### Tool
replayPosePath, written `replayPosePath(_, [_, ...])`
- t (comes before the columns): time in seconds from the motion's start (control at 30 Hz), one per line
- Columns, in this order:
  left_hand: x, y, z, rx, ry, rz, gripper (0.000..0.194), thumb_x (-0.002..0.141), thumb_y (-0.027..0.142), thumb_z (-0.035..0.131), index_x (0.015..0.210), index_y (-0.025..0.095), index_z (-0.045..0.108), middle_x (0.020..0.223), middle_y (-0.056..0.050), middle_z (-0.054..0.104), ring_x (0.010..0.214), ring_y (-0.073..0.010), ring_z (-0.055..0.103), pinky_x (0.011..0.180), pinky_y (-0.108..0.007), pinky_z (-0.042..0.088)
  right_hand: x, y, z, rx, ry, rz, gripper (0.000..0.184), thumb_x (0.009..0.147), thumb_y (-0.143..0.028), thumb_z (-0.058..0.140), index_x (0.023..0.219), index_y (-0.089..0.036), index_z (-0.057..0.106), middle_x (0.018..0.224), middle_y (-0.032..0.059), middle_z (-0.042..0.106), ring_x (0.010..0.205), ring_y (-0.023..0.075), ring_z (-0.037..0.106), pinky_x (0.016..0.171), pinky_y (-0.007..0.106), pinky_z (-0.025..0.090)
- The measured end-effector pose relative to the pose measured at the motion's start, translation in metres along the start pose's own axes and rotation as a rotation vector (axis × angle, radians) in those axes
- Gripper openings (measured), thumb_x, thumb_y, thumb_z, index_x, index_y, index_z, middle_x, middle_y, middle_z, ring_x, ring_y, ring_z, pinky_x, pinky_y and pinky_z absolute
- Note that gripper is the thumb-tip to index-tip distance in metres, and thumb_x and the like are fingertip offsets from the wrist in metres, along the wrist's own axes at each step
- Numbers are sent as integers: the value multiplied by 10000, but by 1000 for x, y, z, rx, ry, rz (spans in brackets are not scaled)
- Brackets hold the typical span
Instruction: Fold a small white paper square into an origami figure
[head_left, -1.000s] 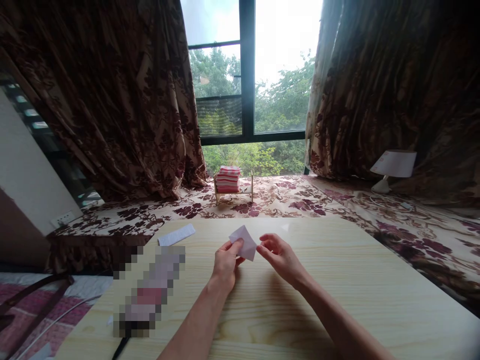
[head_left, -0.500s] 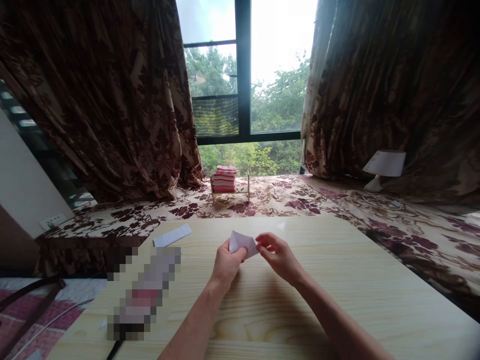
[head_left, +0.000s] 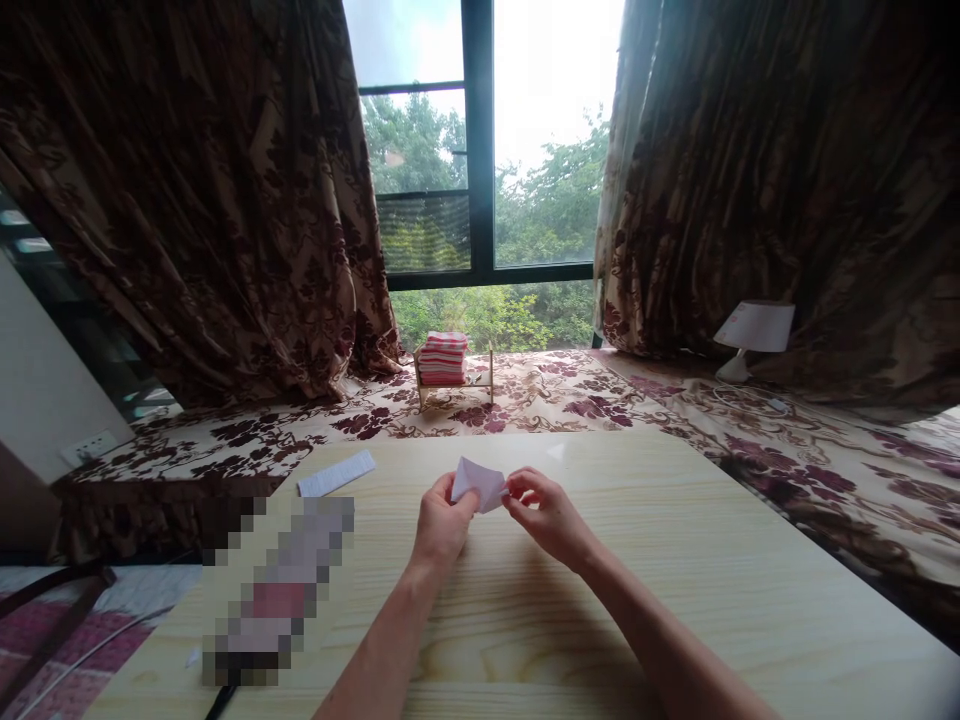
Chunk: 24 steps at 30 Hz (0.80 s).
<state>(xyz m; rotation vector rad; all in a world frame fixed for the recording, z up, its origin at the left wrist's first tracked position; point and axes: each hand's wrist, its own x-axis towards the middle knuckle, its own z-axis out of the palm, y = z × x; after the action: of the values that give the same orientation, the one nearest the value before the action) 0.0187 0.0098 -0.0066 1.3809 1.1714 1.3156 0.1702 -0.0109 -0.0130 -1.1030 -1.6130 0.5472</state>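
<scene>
A small folded piece of white paper (head_left: pixel 478 481) is held just above the light wooden table (head_left: pixel 675 600), near its far middle. My left hand (head_left: pixel 440 525) pinches the paper's left side with thumb and fingers closed. My right hand (head_left: pixel 546 513) pinches its right corner with fingertips pressed together. Both forearms reach in from the bottom of the view.
A white paper strip (head_left: pixel 336 473) lies on the table's far left. A blurred-out object (head_left: pixel 274 590) sits on the left part. Beyond are a patterned bedspread, a small wooden rack with striped cloth (head_left: pixel 444 362), a white lamp (head_left: pixel 753 335), curtains and a window.
The paper has been folded smaller and lowered; my right hand has closed onto its right corner. The view has drifted slightly.
</scene>
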Motion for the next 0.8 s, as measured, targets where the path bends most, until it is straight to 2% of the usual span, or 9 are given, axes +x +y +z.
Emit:
replayPosePath(0.1, [2,3,-8,93,85,137,486,647,170,634,1130,190,581,1071,-92,613,928,-220,569,813,-338,455,-1,3,-2,-37,-7,-35,88,737,-138,519,749,-188,591,812,26,582,687,137,551,629,279,462])
replayPosePath(0.17, [0,6,-10,240,88,314,567,646,118,625,1195,239,551,1218,-87,544,1111,-251,481,967,-396,354,-1,4,-3,-60,-20,-66,135,713,-90,512,745,-191,596,810,28,573,715,146,543,653,289,458])
replayPosePath(0.23, [-3,8,-10,361,13,434,506,666,97,604,1146,257,598,1216,-78,559,1177,-267,427,1042,-440,240,-2,4,-3,-77,-33,-98,173,690,-56,507,733,-194,601,807,29,566,737,154,532,673,298,453])
replayPosePath(0.27, [-5,9,-10,383,-35,444,439,676,97,598,1084,256,637,1159,-76,598,1160,-271,438,1051,-451,208,-3,3,-3,-81,-37,-111,185,684,-45,505,729,-195,603,808,31,563,745,157,528,681,302,451])
replayPosePath(0.33, [-8,9,-7,345,-112,383,289,684,112,600,917,249,700,989,-64,666,1058,-261,501,1044,-440,209,-3,1,-3,-81,-43,-133,196,684,-38,501,724,-198,607,812,33,559,758,162,523,690,305,449])
replayPosePath(0.43, [-9,8,-3,268,-136,281,146,689,160,597,750,222,714,806,-52,687,875,-232,568,926,-372,351,-3,-4,-3,-63,-42,-149,194,699,-47,501,722,-204,612,833,38,557,790,169,525,693,305,455])
replayPosePath(0.5, [-8,7,-1,196,-139,196,138,696,194,580,733,197,712,739,-46,682,748,-206,585,750,-306,431,-2,-6,-5,-43,-31,-141,188,703,-55,497,714,-206,609,861,44,558,812,174,529,685,301,459])
replayPosePath(0.6, [-5,6,0,67,-131,54,184,695,241,568,782,151,704,668,-37,670,607,-165,572,569,-246,420,-1,-6,-8,-9,-4,-98,202,690,-46,464,698,-199,597,904,50,557,831,172,535,684,296,456])
replayPosePath(0.8, [-4,6,0,-116,-116,-148,283,633,305,621,826,105,674,631,-46,657,545,-147,576,537,-256,451,1,-7,-8,93,-26,72,175,722,-121,469,807,-182,610,879,39,612,822,164,573,661,272,475])
